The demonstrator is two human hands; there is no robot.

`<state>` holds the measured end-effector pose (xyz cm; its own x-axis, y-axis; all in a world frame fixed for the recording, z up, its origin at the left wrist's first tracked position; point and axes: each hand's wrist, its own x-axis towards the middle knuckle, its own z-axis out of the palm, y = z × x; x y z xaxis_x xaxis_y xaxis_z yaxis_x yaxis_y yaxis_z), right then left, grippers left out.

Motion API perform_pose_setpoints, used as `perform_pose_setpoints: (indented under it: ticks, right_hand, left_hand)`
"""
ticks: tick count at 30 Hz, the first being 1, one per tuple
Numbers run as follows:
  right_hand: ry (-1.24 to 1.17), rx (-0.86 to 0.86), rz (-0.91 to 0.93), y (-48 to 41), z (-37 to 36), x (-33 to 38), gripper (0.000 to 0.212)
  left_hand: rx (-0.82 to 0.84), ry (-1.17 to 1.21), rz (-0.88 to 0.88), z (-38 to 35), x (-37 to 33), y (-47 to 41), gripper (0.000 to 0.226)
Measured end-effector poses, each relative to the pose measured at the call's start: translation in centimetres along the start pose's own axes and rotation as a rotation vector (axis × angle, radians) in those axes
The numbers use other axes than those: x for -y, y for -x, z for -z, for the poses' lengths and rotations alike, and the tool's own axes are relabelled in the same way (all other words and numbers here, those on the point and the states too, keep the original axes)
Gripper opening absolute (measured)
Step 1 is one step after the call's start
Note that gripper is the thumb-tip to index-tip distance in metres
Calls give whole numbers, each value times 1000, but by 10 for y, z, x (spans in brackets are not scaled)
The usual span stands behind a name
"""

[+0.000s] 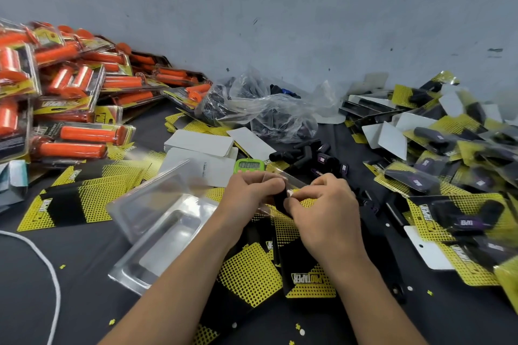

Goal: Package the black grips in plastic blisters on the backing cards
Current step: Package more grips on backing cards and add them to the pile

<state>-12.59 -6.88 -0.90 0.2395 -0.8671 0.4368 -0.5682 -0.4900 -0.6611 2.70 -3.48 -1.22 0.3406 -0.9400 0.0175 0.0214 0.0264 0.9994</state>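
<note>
Head view: at the centre of the table [84, 274], the left hand [249, 190] and the right hand [328, 204] meet. Both sets of fingers [273, 183] are curled tight, pinching one black grip [280, 199] inside a clear blister [291, 179]. A backing card [308, 277] lies at 6 o'clock below them. Empty blisters [157, 224] sit at 8 o'clock, loose grips [305, 154] at 1 o'clock, and orange packs [70, 84] at 10 o'clock.

The backing cards [67, 199] are yellow with black halftone dots and a black band. The packaged grips [92, 134] are orange, the loose grips [294, 154] black, some with purple labels. The timer [250, 165] is bright green, the cord [57, 288] white.
</note>
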Motion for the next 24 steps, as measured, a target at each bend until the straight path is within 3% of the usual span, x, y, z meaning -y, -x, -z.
perform_pose_setpoints:
  ticks: [3, 6, 10, 15, 17, 21, 24]
  right_hand:
    - [23, -82, 35, -2, 2, 1, 32]
    - [-29, 87, 24, -2, 5, 1, 51]
    - [-53, 204, -53, -3, 8, -6, 25]
    - [-182, 283, -147, -8, 9, -10, 25]
    - [-295, 263, -218, -8, 4, -10, 22]
    - [-525, 131, -393, -6, -7, -5, 17]
    - [-555, 48, -456, -3, -11, -2, 22]
  left_hand:
    - [-11, -25, -39, 2, 0, 0, 21]
    - [-5, 0, -49, 3, -1, 1, 27]
    - [-32, 82, -33, 1, 1, 0, 29]
    - [-132, 184, -23, -2, 4, -4, 29]
    - [-120, 204, 1, -3, 5, -5, 28]
    - [30, 209, 56, -6, 6, -4, 53]
    - [97, 168, 30, -6, 5, -2, 54]
